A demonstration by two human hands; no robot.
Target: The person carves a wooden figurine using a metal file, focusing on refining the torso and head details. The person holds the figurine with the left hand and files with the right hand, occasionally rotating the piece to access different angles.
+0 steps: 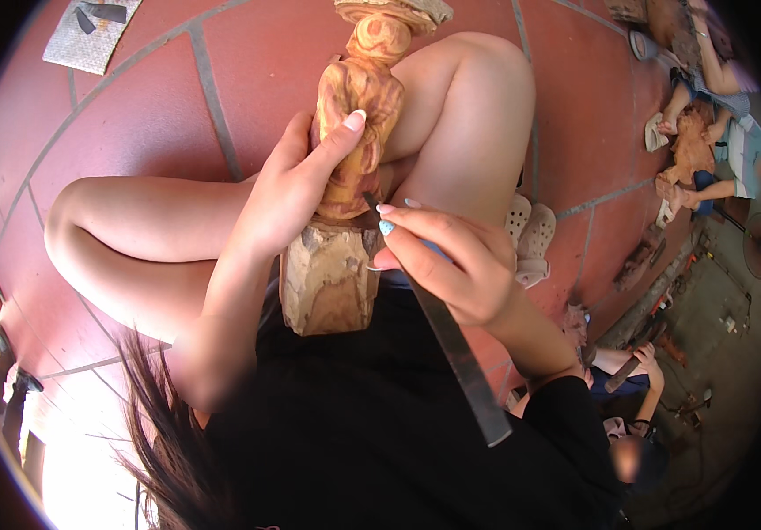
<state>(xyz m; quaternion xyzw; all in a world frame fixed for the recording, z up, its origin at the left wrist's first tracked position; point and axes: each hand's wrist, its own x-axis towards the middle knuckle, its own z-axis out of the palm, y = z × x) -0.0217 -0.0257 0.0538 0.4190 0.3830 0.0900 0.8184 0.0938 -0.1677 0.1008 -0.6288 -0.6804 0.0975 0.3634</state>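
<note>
A carved wooden figurine (370, 97) with orange-brown grain lies against my crossed legs, its rough uncarved block base (332, 283) pointing toward my body. My left hand (285, 199) is closed around the figurine's side, the thumb resting across its front. In my right hand (460, 261) is a long, flat, dark steel carving chisel (455, 353), pinched near its working end. Its tip meets the lower part of the figurine, just above the base. The shank runs back over my black shirt. The fingers of my left hand behind the wood are hidden.
Red floor tiles (159, 115) surround me. At the far left, a pale mat (89, 44) carries dark flat blades. Beige clogs (530, 234) sit beside my right knee. Other people work at the right around a large wood piece (689, 146); another person's hand (645, 358) grips a mallet-like tool.
</note>
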